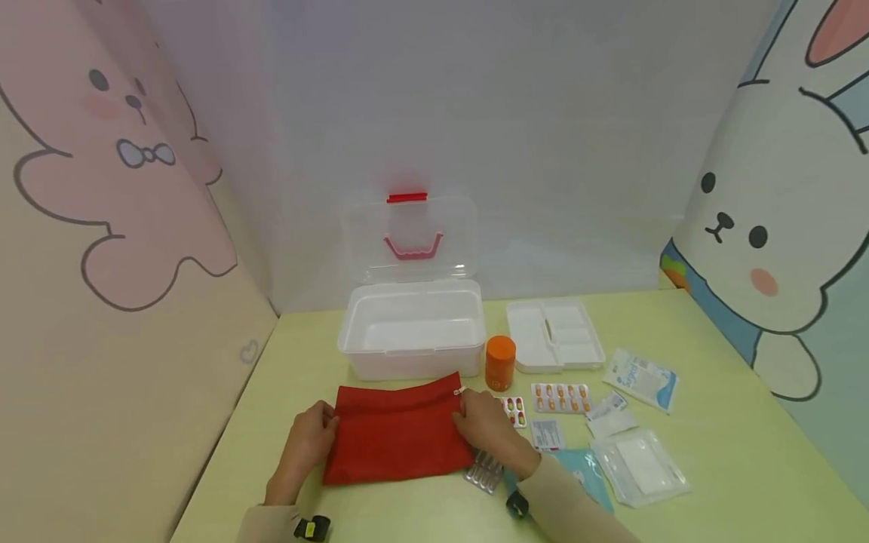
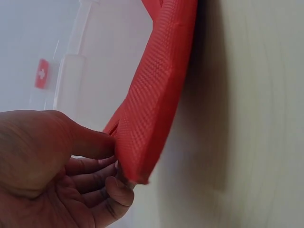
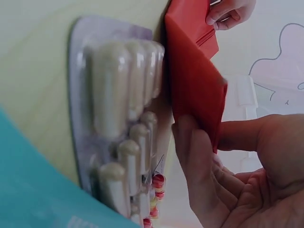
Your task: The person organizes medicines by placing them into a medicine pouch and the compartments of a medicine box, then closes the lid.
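Screened booth (image 1: 577, 188), wider room unclear, pink cartoon-animal panel (image 1: 156, 204) left, cartoon-rabbit panel (image 1: 767, 286) right, white panel (image 1: 475, 90) far, pale yellow tabletop (image 1: 747, 467)

Red pouch (image 1: 397, 437) in matt cloth, plastics around.
Pouch weave finely ribbed; zip pull (image 1: 460, 391) looks metal, shiny. Box (image 1: 417, 365) & tray (image 1: 529, 343): smooth wht plastic, semi-gloss; lid (image 1: 366, 245): clear, glossy plastic. Orange btl (image 1: 500, 363): smooth plastic, slight sheen. Capsule blister (image 3: 114, 114): clear plastic, v. glossy. Clear pk (image 1: 641, 466): shiny film, creased. Tabletop (image 1: 237, 467): smooth, matt, faint wood-type grain.
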Available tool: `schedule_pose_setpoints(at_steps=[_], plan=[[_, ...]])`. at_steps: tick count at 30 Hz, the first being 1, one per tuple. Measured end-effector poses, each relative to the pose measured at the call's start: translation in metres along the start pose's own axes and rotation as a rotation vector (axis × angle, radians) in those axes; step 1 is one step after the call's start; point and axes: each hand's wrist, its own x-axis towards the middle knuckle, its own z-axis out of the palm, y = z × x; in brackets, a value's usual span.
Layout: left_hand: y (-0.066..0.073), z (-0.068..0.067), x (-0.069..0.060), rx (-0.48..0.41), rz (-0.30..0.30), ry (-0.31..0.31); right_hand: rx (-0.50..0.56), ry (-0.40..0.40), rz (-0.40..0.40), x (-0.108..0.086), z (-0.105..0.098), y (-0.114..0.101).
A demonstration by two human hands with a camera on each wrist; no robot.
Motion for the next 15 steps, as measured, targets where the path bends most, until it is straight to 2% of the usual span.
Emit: schedule_pose_setpoints(at_steps=[6,12,15], plan=[[-0.001,0.000,-0.003,-0.028,0.024,0.034,0.047,0.003,0.021,0.000,0.001,0.003],[0.001,-0.006,-0.008,-0.059,0.030,0.047,0.070,0.041,-0.029,-0.002,-0.007,0.004],[0.003,-0.010,-0.012,-0.072,0.038,0.075,0.080,0.048,-0.045,-0.004,-0.012,0.003]])
